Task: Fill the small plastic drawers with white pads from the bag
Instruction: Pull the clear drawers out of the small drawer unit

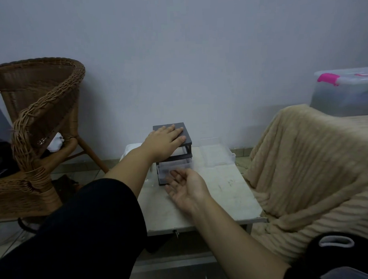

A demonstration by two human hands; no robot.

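Left hand [165, 140] flat, fingers spread, pressing on dark top of small drawer unit [172, 152], right hand [185, 187] open, palm up, empty, fingertips at clear lower drawer [175, 167] just beyond, unit on white desk [228, 192], bag of pads not identifiable

A plain pale wall [176, 56] fills the upper half of the view, dimly and evenly lit. At nine o'clock stands a brown wicker chair [38, 115] with a white cloth [56, 141] on its seat. At the centre a small white table [229, 196] has a scuffed top. At three o'clock a beige ribbed blanket [309, 166] drapes over furniture, and a clear storage bin [344, 98] with a pink latch sits at two o'clock. Tiled floor [80, 172] shows beneath the chair.
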